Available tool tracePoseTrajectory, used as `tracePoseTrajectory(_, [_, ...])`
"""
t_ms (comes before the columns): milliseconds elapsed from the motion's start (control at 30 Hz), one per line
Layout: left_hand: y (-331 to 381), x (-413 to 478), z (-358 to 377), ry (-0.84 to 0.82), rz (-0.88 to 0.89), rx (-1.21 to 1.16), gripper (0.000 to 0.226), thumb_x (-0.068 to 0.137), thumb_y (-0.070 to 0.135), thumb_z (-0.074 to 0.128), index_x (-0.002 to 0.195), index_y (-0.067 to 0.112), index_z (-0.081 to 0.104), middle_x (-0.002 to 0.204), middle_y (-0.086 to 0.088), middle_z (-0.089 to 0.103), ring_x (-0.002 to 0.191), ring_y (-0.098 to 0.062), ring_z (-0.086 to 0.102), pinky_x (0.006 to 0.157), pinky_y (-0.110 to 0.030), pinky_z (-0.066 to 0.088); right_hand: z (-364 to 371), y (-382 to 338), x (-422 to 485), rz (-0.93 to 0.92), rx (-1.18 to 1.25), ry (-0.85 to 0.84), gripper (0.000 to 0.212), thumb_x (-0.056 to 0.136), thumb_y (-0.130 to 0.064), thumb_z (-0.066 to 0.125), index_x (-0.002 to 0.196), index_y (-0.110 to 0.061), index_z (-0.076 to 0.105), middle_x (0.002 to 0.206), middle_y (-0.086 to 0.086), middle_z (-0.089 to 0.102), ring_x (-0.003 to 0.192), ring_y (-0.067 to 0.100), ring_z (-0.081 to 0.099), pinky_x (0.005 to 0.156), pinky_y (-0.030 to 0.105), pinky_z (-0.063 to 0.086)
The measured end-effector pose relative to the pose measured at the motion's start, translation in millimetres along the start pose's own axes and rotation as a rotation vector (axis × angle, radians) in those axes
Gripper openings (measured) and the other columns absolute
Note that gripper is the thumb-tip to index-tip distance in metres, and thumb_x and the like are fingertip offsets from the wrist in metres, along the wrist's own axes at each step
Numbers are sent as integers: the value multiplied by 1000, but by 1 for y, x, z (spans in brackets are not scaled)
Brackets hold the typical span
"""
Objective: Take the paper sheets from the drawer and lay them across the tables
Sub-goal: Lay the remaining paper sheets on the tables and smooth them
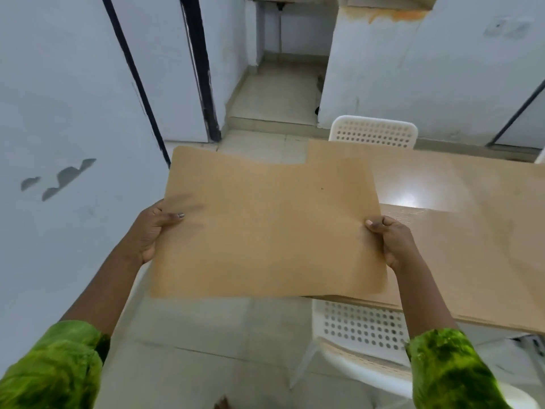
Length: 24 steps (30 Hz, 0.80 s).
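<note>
Head view: hands' [153, 231] fingers under paper sheet [271, 228].

The paper sheet [265, 225] is light brown, like a paper bag. The table [472, 231] is pale tan and shiny. Both sleeves [53, 367] are bright green with dark green blotches. The chairs [373, 131] are white with rows of little round holes. The walls [59, 98] are pale blue-white with grey patches.

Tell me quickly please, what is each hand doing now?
Left hand: closed on the left edge of the brown paper sheet.
Right hand: closed on the right edge of the same sheet.
</note>
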<state>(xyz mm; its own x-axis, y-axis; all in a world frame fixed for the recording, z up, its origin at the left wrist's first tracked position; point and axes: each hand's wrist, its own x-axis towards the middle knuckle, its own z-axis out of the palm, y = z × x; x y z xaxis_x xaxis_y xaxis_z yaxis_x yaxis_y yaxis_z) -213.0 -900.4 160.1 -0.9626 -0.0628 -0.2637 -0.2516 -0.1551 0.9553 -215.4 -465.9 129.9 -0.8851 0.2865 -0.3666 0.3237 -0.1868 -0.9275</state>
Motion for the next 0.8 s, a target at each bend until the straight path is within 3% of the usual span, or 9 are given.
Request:
tracePoseTrajectory(167, [22, 46, -51, -1, -9, -20, 30, 85, -4, 53, 103, 17, 64, 81, 4, 76, 69, -12, 72, 58, -26, 58, 69, 3, 21, 18, 42, 22, 13, 83, -1, 60, 76, -10, 64, 55, -5, 67, 49, 12, 60, 48, 22, 53])
tracePoseTrajectory(300, [38, 98, -66, -26, -14, -21, 31, 83, -4, 55, 105, 16, 65, 83, 2, 76, 71, -13, 72, 62, -28, 59, 105, -6, 53, 3, 34, 56, 14, 84, -1, 58, 79, -12, 64, 75, 3, 63, 64, 15, 57, 53, 21, 52])
tracePoseTrajectory(400, [49, 144, -65, -50, -15, -13, 31, 84, -4, 55, 105, 15, 65, 83, 2, 76, 71, -14, 72, 62, -29, 59, 123, -14, 83, -5, 49, 80, 13, 85, -1, 57, 79, -11, 63, 77, 4, 60, 66, 16, 55, 51, 18, 52])
tracePoseTrajectory(533, [67, 219, -54, -94, -22, 9, 30, 84, -5, 53, 103, 16, 65, 81, 3, 76, 69, -13, 72, 59, -27, 59, 143, -26, 142, -1, 65, 127, 13, 82, -1, 60, 75, -11, 65, 75, 4, 62, 65, 17, 57, 63, 27, 51])
tracePoseTrajectory(667, [87, 297, -38, -107, -46, 25, 30, 84, -4, 54, 103, 16, 65, 83, 0, 75, 68, -15, 71, 59, -28, 59, 157, -46, 203, 12, 92, 169, 15, 82, -1, 61, 73, -11, 65, 56, -5, 66, 54, 11, 59, 54, 20, 52])
tracePoseTrajectory(800, [101, 370, -16, -150, -70, 40, 30, 84, -4, 54, 105, 15, 64, 80, 2, 76, 68, -14, 71, 58, -28, 59, 164, -66, 254, 23, 94, 213, 13, 82, -2, 62, 74, -12, 66, 71, 3, 65, 62, 16, 58, 62, 26, 51])
